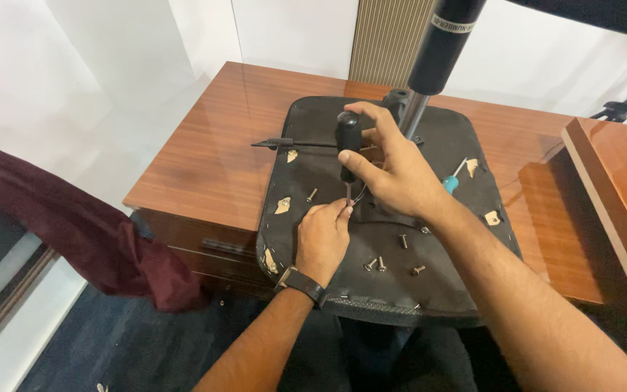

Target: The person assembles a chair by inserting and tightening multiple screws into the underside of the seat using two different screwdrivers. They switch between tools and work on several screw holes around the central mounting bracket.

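A reddish-brown polished wooden desk (pixel 212 152) fills the middle of the view, with a second wooden surface (pixel 618 189) of the same colour at the right edge. A dark maroon cloth (pixel 74 225) hangs off to the left, below the desk's level. Lying upside down on the desk is a black fabric-covered office chair seat (pixel 444 290), its front edge overhanging the near side of the desk. A black gas-lift cylinder with a silver shaft (pixel 440 51) rises from the seat's far part, towards the camera.

The right hand (pixel 393 170) is closed around the black handle of a screwdriver (pixel 347 141), held upright with its thin shaft pointing down at the seat's underside. The left hand (pixel 322 239), with a dark watch (pixel 300 283) on its wrist, pinches the lower end of that shaft between fingertips, just above the fabric.

A slim black tool (pixel 284 143) lies on the seat to the left of the handle, and a teal-handled screwdriver (pixel 453 180) lies just right of the right hand. Several small metal screws (pixel 376 264) are scattered on the seat near the left hand.
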